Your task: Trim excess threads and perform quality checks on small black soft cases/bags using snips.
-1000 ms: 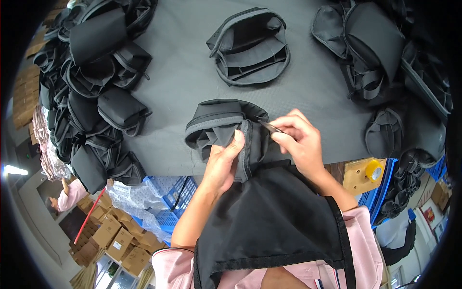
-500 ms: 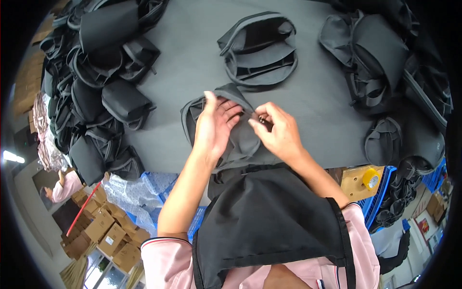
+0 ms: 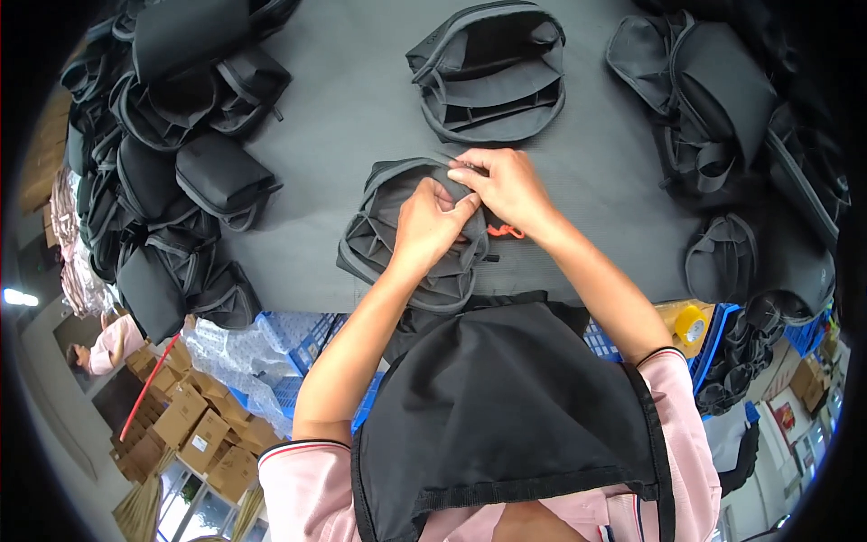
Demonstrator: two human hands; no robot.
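Observation:
An open black fabric pouch [image 3: 370,230] with inner pockets lies on the dark table in front of me. My left hand [image 3: 428,224] reaches over its opening, thumb and fingers closed on the cloth near the right rim. Higher on that rim, my right hand [image 3: 506,185] pinches the edge between thumb and fingers. Under my right palm, a small orange curved piece [image 3: 506,232] sticks out beside the pouch; the rest of it is hidden, so its kind is unclear. A second open black pouch [image 3: 492,90] lies just beyond, its inner dividers showing.
Black pouches [image 3: 221,176] are heaped along the table's left side, and more black bags [image 3: 722,99] at the right. Below the near edge are blue crates [image 3: 298,339], bubble wrap [image 3: 230,357] and a yellow tape roll [image 3: 691,325]. Cardboard boxes [image 3: 203,438] stand lower left.
My left hand has gone from spread fingers to a closed grip on the pouch. My right hand has moved up to the rim. The pouch is opened wider, and the orange piece now shows.

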